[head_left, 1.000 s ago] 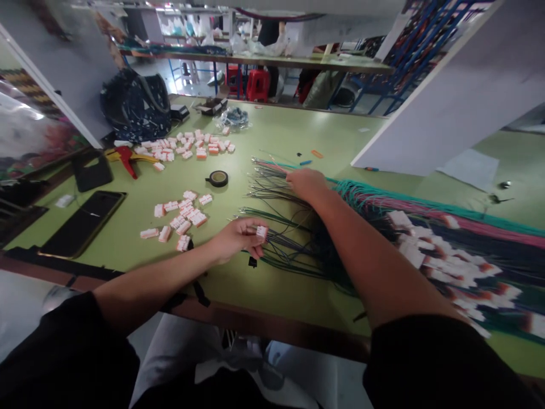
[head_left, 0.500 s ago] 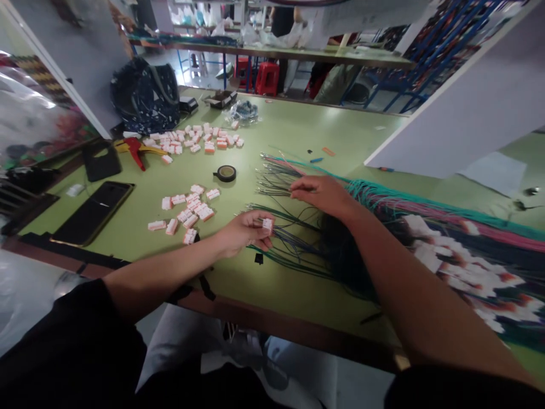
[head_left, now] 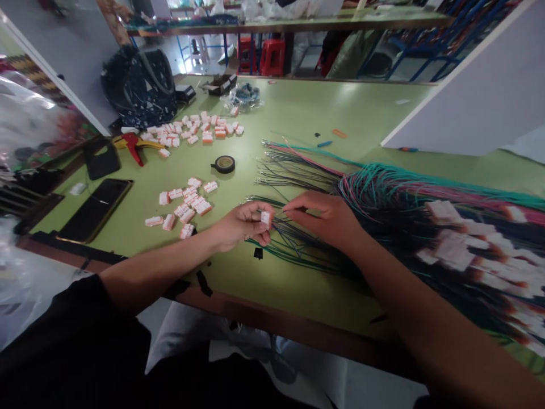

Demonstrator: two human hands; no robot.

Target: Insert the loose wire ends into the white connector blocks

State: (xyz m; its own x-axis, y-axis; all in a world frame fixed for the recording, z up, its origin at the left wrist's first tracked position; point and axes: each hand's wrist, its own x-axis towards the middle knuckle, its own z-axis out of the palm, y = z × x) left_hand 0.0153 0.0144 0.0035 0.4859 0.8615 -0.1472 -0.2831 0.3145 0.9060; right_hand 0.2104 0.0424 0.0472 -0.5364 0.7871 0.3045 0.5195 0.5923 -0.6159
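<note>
1. Since the earlier frame, right hand (head_left: 323,218) has moved in beside left hand (head_left: 238,224).
2. Left of tape roll (head_left: 233,165): loose connectors (head_left: 202,205), probably spread for picking.
3. Right-nearward of roll: left pinches white connector (head_left: 266,218), seemingly steadying it.
4. Farther right: right pinches apparent thin wire (head_left: 279,212).

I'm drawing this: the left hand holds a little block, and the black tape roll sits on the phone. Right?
Not quite: in the head view, the tape roll lies on the table, not the phone. The left hand holds the little block.
</note>
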